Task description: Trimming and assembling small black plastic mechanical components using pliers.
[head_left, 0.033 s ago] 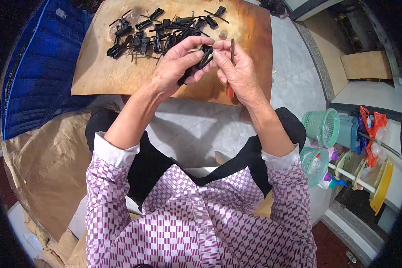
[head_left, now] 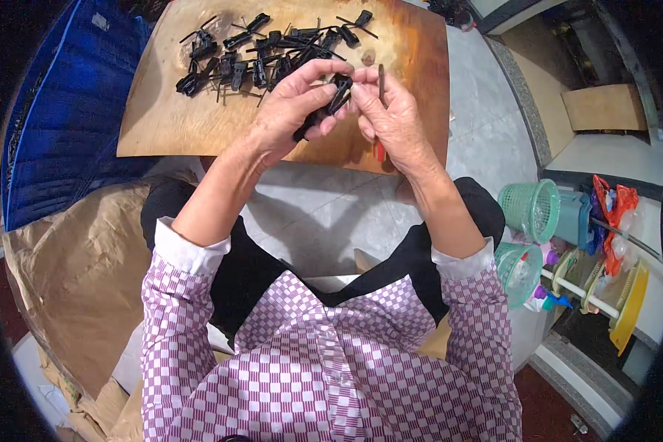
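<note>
A black plastic part (head_left: 340, 87) sits in the grip of my left hand (head_left: 291, 99), thumb and fingers closed around it above the front of the wooden board. My right hand (head_left: 392, 114) is closed too, its thumb and fingertips meeting at the part's right side. Tucked through the right hand is a slim tool; its dark shaft (head_left: 381, 79) sticks up past the fingers and its red handle (head_left: 379, 151) shows below the palm. What the right fingertips pinch is too small to make out. Several similar black parts with thin rods (head_left: 258, 70) lie piled beyond my hands.
The wooden board (head_left: 162, 125) ends just in front of my knees. At left stand a blue folded sheet (head_left: 70, 110) and brown paper (head_left: 81, 272). Green baskets (head_left: 523, 210) and a rack with a yellow end (head_left: 630, 309) are at right.
The tool's shaft in my right hand has tipped very slightly to the left. Both hands otherwise hold the same place.
</note>
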### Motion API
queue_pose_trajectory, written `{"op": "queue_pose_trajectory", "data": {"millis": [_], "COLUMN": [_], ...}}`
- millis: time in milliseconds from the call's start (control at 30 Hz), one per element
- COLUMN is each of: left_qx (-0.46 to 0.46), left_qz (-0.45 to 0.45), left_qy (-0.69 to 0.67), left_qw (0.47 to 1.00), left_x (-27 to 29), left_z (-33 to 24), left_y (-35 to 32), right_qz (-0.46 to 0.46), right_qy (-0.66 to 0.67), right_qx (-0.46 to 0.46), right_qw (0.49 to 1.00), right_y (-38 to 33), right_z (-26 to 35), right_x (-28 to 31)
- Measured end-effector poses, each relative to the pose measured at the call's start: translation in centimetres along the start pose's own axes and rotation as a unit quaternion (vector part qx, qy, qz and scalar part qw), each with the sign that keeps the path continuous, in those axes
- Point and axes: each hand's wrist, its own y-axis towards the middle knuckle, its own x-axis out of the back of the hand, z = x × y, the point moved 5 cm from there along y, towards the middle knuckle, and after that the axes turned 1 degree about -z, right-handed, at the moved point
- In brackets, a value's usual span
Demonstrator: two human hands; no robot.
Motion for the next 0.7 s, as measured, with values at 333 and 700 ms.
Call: {"op": "queue_pose_trajectory", "data": {"millis": [333, 700], "left_qx": [0.027, -0.219], "left_qz": [0.008, -0.026], "left_qy": [-0.006, 0.325], "left_qw": [1.000, 0.920], "left_x": [-0.7, -0.2], "left_z": [0.5, 0.4], "left_y": [0.1, 0.4], "right_qz": [0.018, -0.014], "right_qy": [-0.007, -0.115], "right_qx": [-0.057, -0.009], "right_qw": [0.998, 0.993], "right_y": [-0.1, 0.2], "right_z": [-0.7, -1.2], "right_x": [0.6, 0.6]}}
